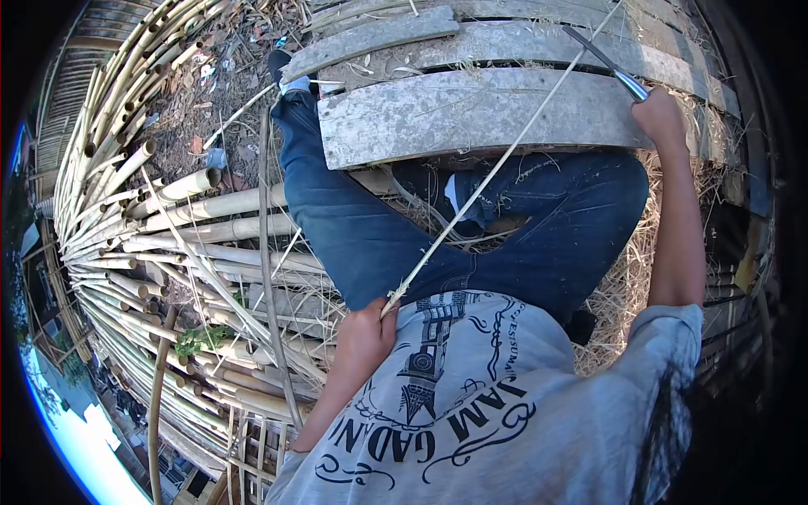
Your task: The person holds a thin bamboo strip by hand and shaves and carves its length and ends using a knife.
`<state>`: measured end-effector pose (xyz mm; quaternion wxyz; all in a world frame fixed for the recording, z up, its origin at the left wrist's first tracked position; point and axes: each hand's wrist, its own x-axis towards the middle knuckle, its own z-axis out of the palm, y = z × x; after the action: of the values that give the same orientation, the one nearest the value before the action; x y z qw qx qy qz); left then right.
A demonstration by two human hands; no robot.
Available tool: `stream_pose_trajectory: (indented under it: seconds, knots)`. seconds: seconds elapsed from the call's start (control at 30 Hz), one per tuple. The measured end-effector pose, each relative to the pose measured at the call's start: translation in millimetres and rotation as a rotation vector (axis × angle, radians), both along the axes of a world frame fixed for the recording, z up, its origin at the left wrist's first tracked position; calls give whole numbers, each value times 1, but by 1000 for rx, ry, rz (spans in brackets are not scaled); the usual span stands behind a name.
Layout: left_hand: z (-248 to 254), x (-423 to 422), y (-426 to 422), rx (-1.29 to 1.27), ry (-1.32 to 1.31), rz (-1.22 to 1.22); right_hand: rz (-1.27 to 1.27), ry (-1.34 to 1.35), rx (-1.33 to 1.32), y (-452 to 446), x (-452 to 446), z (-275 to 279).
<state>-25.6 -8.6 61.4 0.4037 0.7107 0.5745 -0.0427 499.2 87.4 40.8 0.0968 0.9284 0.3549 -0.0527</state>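
Observation:
My left hand (366, 337), by the hip, is closed around the frayed near end of a long thin bamboo strip (505, 154). The strip runs slantwise over my lap and the wooden planks toward the upper right. My right hand (661, 122) grips the shiny metal handle of a knife (627, 82) over the right side of the planks. Its dark, narrow blade points to the upper left and crosses the strip; whether the two touch I cannot tell.
A platform of weathered planks (471, 114) stands before my legs, with a loose board (370, 42) on it. Many bamboo poles (227, 206) lie piled at left. Shavings (619, 278) cover the ground at right. Leaves and litter lie on the soil at upper left.

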Motion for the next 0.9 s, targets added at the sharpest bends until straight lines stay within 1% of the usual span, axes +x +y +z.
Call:
stream_pose_trajectory:
  seconds: [0.03, 0.07, 0.13, 0.2, 0.27, 0.33, 0.37, 0.43, 0.47, 0.53, 0.6, 0.63, 0.67, 0.73, 0.77, 0.8, 0.83, 0.87, 0.9]
  knots:
    - [3, -1, 0, -9, 6, -8, -21, 34, -44, -10, 1, 1]
    - [1, 3, 6, -2, -3, -13, -35, 14, -38, -14, 1, 0]
    - [1, -1, 16, 31, -14, 17, 82, -14, 38, -12, -28, -1]
    - [4, -11, 25, 28, 90, 36, 180, 58, 105, -18, -54, -4]
    - [1, -18, 23, 27, 95, 9, 331, 128, 79, -19, -80, -4]
    - [1, -17, 21, -11, 143, 4, 547, 211, 23, -21, -101, -9]
    - [-4, -24, 19, -7, 140, 0, 534, 199, 23, -17, -101, -4]
    - [-11, -45, 12, -21, 151, 6, 722, 189, -153, -10, -94, 8]
    - [-13, -56, 8, -42, 179, 30, 719, 185, -160, -9, -76, 5]
    - [-25, -71, 2, -46, 144, 61, 228, 69, 47, -1, -32, -5]
    - [-35, -77, 1, -35, 96, 2, 295, 20, 60, -4, -30, -15]
    - [-40, -75, 2, -92, 119, 47, 351, -30, 69, -5, -36, -14]
    - [-46, -76, 1, -87, 120, 49, 353, -30, 75, -8, -48, -14]
    - [-59, -81, -5, -34, 69, -19, 648, 132, -114, -16, -78, -9]
    - [-62, -86, -6, -49, 54, -27, 637, 126, -112, -16, -72, -7]
    - [-71, -96, -6, -48, 52, -34, 572, 84, -137, -13, -66, -7]
    - [-80, -109, -7, -114, 41, 3, 510, 50, -164, -10, -63, -8]
    - [-85, -122, -12, -184, 37, 45, 509, 62, -168, -10, -55, -12]
    - [-70, -106, -5, -158, 31, -25, 422, 19, -82, -10, -47, -13]
